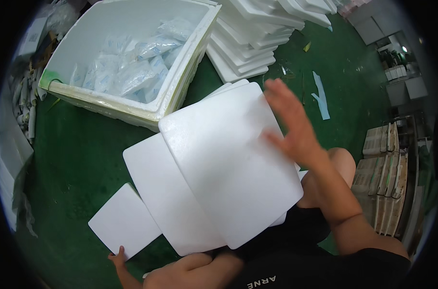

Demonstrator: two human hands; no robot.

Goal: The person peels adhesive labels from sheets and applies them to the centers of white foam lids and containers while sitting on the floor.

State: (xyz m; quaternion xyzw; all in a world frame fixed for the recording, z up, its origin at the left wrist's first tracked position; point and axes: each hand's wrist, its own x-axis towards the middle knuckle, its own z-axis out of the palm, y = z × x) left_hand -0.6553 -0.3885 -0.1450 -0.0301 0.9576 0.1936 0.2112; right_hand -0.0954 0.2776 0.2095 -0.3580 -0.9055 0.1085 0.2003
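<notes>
Right forearm extended forward, right hand blurred, fingers spread, left hand low, thumb uppermost

Large white rounded-corner foam panels in an overlapping stack, smaller white panel just beside

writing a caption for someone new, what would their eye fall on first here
Probably the big white foam box at the upper left, holding clear plastic packs. Next, the large white panels overlapping in the middle, with the blurred right hand spread over their right edge. At lower left, the left hand grips a small white panel near its lower corner.
</notes>
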